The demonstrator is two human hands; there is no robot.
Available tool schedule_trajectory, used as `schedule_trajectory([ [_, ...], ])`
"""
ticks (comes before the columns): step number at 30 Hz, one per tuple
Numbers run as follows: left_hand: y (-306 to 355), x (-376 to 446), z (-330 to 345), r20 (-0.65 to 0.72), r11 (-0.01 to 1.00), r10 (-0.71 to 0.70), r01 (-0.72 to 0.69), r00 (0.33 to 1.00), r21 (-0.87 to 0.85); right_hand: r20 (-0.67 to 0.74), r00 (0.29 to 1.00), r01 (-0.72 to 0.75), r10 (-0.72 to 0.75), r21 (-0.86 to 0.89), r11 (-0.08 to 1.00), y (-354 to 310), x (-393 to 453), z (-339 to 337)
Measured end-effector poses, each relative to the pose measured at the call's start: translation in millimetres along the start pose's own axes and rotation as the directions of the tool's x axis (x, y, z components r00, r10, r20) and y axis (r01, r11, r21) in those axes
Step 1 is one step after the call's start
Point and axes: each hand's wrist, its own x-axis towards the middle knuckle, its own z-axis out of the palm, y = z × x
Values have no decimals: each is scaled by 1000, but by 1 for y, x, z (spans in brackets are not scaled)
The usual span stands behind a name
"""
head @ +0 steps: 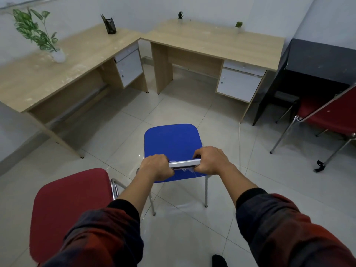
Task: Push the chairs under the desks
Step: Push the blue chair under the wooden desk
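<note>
A blue chair (172,140) with metal legs stands on the tiled floor in the middle, its seat facing the far wooden desk (215,42). My left hand (157,166) and my right hand (211,160) both grip the top of its backrest, one at each end. A red chair (69,211) stands at the near left, close beside my left forearm. Another wooden desk (57,68) runs along the left wall and meets the far desk at the corner. A second red chair (331,114) stands at the right.
A black desk (323,60) stands at the far right behind the red chair. On the wooden desks are a leafy plant in a white pot (57,54), a black pen holder (110,26) and two small plants (180,16). Open tiled floor lies between the blue chair and the desks.
</note>
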Motion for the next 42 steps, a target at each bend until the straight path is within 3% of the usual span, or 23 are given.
schedule_trajectory([
  [12,48,45,-7,-102,995,-96,93,990,-36,60,993,103,-102,-20,994,61,42,-34],
  [18,60,59,-5,-245,995,-73,55,967,-80,72,995,80,-73,-94,992,80,55,-44],
  [26,19,72,-23,-235,998,-4,-10,972,-57,34,999,4,2,-179,984,50,73,-31],
  [42,-87,111,-74,-147,976,212,-216,966,-15,-77,981,-183,176,-104,978,-35,126,-2],
])
